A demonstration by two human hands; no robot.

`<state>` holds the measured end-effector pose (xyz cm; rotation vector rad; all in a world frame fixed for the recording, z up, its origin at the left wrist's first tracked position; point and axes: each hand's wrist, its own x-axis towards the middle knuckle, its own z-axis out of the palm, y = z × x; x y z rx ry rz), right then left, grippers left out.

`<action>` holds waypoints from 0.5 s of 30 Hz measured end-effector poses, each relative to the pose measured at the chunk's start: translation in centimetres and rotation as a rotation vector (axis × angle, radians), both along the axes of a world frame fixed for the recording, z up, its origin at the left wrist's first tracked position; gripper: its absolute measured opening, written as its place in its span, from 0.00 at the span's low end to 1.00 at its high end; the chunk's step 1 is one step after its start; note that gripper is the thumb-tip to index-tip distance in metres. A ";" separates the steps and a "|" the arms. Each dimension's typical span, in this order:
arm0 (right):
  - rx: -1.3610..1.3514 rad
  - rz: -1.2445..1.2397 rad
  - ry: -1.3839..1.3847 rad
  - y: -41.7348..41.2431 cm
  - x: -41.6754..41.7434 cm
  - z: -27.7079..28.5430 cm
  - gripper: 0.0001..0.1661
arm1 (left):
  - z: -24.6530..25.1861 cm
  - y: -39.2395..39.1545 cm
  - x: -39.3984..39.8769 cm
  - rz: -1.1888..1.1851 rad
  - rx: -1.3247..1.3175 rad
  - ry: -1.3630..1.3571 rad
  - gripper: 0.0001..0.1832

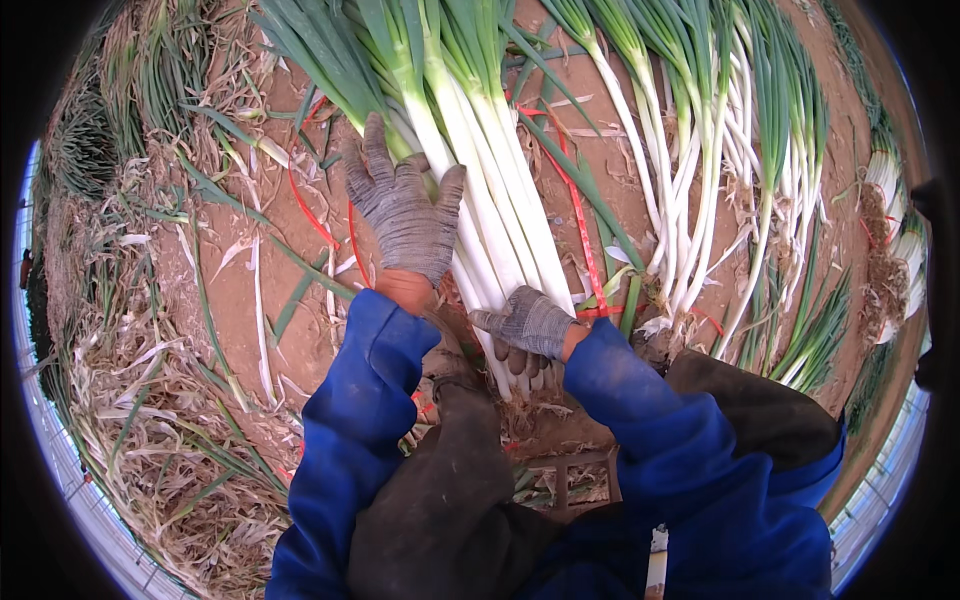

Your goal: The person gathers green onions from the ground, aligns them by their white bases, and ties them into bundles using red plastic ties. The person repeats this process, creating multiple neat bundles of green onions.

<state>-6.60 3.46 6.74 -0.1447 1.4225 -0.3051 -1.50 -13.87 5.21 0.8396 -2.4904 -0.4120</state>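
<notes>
A bundle of large green onions (487, 180) lies on the soil before me, white stalks and roots towards me, green leaves pointing away. My left hand (409, 206), in a grey work glove, rests with spread fingers against the left side of the bundle, by the point where white turns green. Near the root end my right hand (532, 326), gloved too, has its fingers around the lower stalks; its fingertips are partly hidden. Red plastic ties (577, 217) run over the soil on both sides of the bundle.
More loose green onions (697, 187) lie at the right, with tied bundles (896, 240) at the far right. Dry leaf waste (180, 465) heaps at the lower left, and leafy onions (165, 82) lie upper left. A low stool frame (562, 480) shows between my legs.
</notes>
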 end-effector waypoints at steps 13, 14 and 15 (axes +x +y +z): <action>-0.098 -0.105 0.071 0.6 1.0 -0.5 0.39 | -3.4 -1.6 -0.6 0.067 0.583 0.120 0.64; -0.106 -0.086 0.069 0.2 1.1 -0.3 0.39 | -3.7 -1.6 -0.3 0.140 0.465 0.161 0.57; -0.093 -0.077 0.065 0.4 1.2 -0.4 0.39 | -3.3 -1.9 -0.3 0.140 0.597 0.261 0.53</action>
